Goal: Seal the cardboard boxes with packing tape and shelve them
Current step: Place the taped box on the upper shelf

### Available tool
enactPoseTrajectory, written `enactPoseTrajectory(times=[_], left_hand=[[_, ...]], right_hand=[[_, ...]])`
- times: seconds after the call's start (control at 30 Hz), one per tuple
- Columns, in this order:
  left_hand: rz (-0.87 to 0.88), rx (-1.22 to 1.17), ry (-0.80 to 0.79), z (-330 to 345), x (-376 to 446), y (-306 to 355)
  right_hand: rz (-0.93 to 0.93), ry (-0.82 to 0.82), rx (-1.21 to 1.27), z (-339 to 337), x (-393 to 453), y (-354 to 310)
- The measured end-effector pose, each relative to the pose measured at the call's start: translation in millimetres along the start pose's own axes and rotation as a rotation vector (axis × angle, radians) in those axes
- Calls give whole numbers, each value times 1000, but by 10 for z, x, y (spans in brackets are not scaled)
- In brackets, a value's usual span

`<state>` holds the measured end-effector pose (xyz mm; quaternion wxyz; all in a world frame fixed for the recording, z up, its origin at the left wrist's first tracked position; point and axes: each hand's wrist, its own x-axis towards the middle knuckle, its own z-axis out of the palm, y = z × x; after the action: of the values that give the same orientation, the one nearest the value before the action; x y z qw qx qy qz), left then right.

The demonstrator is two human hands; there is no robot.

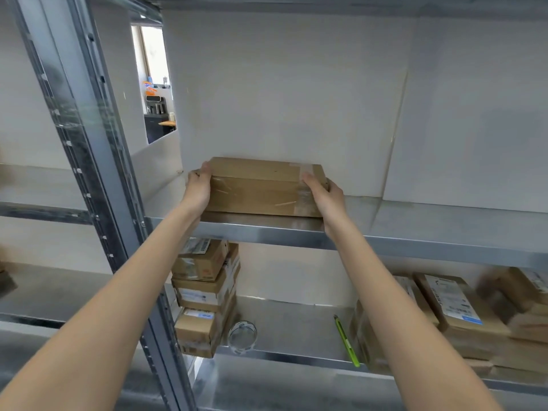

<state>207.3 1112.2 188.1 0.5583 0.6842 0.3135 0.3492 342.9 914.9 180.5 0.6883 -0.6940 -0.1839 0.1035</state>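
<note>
A flat brown cardboard box, sealed with clear tape along its front and right end, lies on the upper metal shelf against the white back wall. My left hand grips the box's left end, fingers curled over the top edge. My right hand grips its right end over the taped corner. Both arms reach up from below. A roll of clear packing tape stands on the lower shelf.
On the lower shelf, a stack of small labelled boxes stands at the left and flat labelled boxes lie at the right. A green utility knife lies between them. A steel upright rises on the left.
</note>
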Motion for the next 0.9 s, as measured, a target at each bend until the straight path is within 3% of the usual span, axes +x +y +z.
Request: enactPoseTrajectory(times=[0.2,0.33,0.47,0.5,0.57,0.63,0.7,0.9], left_hand=[[45,-15,53,101,-5,-88],[293,-157,228,79,-318,-129],[664,-246,480,-13,-885,-443],[705,-226,497,-23,-990,-599],[656,-167,510,-29,-1122,-925],[478,-139,542,-33,-1162,-1227],[315,-92,564,-53,-1138,-1452],[-46,116,348,-65,-941,-1690]], right_hand=[[-19,36,2,40,92,53],[-116,141,77,-3,-183,7],[-674,435,15,35,-790,163],[-823,420,-36,83,-894,278],[-967,217,-127,251,-1029,590],[-890,-103,-252,505,-1124,900],[-659,-305,-359,820,-1171,1195],[167,-311,-158,1475,-1028,1385]])
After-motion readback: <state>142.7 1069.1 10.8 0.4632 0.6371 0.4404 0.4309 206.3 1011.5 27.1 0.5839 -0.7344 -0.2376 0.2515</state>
